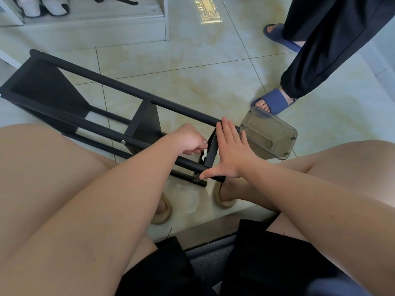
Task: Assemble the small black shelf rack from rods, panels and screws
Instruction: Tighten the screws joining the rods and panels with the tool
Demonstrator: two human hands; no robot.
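A black rack (147,122) lies on its side on the tiled floor (213,67), running from the far left towards the middle, just in front of the seated person's knees. Its largest panel (42,82) is at the far left end, a smaller panel stands across the rods halfway along, and a third panel (210,149) closes the near end. Long black rods (106,83) join the three. A silver screw head (123,142) shows on the nearer rod where the middle panel meets it.

The left hand (190,139) hovers over the near end of the rack, fingers curled, pinching a small white tool (204,151) that hangs down just beside the end panel; whether the tool touches a screw cannot be told. The right hand (233,152) is spread flat, its straight fingers (224,129) pressed against the outer face of the end panel and its thumb (209,174) lying along the tip of the nearer rod. It grips nothing.

Just right of that hand, a clear plastic box (269,135) sits tilted on the floor, close to the far rod's end. Beyond it stands a second person in black trousers (320,50) and blue slippers (271,101).
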